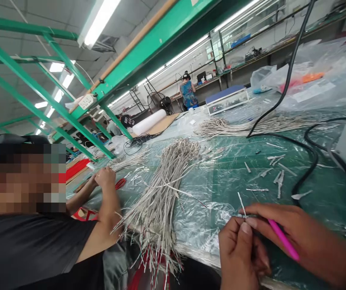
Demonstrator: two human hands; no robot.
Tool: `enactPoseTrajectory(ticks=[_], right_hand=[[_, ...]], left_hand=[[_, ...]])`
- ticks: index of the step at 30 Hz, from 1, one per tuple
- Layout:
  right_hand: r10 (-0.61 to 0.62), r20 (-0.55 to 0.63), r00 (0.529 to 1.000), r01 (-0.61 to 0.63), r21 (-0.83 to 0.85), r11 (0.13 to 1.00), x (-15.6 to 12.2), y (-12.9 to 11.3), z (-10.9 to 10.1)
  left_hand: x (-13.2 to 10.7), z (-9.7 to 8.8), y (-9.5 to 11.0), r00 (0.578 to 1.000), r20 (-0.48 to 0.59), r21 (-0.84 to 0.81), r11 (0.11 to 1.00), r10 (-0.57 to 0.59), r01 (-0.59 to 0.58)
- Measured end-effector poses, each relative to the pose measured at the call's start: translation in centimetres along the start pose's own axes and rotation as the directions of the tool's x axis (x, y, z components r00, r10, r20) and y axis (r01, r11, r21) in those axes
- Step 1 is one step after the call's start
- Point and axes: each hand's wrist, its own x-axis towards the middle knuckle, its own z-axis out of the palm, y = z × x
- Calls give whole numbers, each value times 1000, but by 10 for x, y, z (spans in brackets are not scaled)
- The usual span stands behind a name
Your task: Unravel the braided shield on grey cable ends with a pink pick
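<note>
My left hand (241, 253) is closed in a pinch at the front edge of the table, thumb and forefinger on a thin white cable end (241, 203) that sticks up between them. Touching it from the right is my right hand (294, 225), its fingertips at the same spot. A bright pink, pen-like tool (283, 240) lies in the grip of my right hand; its tip is hidden by the fingers. Left of my hands, a big bundle of grey-white cables (163, 193) hangs over the table edge, coloured wire ends downward.
White scraps (278, 181) are strewn on the plastic-covered green table (227, 169). A black cord (307, 169) crosses the right side. More cables (251, 127) and plastic bags (318, 76) lie behind. At the left, a co-worker (40, 241) works beside red-handled scissors (120, 183).
</note>
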Motion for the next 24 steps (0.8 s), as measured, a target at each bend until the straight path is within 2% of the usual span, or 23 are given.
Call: enactPoseTrajectory(ticks=[2,3,8,10,13,17,24], right_hand=[[25,174,984,-24,-9,1000,0,1,-2],[39,222,974,-37,-11,999,0,2,-3],[118,225,967,-108,-58,993,1,18,1],[127,167,978,-112,-97,989,1,25,4],[60,109,992,-46,-132,990,1,31,8],[1,161,987,20,-126,992,1,29,7],[-114,261,958,175,-221,960,5,15,1]], left_hand=[[0,0,-1,1000,-1,5,1000,-10,10],[-1,0,-1,1000,-2,2,1000,-16,16],[2,-2,-10,1000,-21,22,1000,7,-7],[5,-4,-15,999,-20,40,999,33,-32],[6,-6,-19,997,-58,30,998,50,-49],[2,-1,-18,983,-169,-17,997,67,-71],[0,9,-16,943,-284,-86,975,172,-204]])
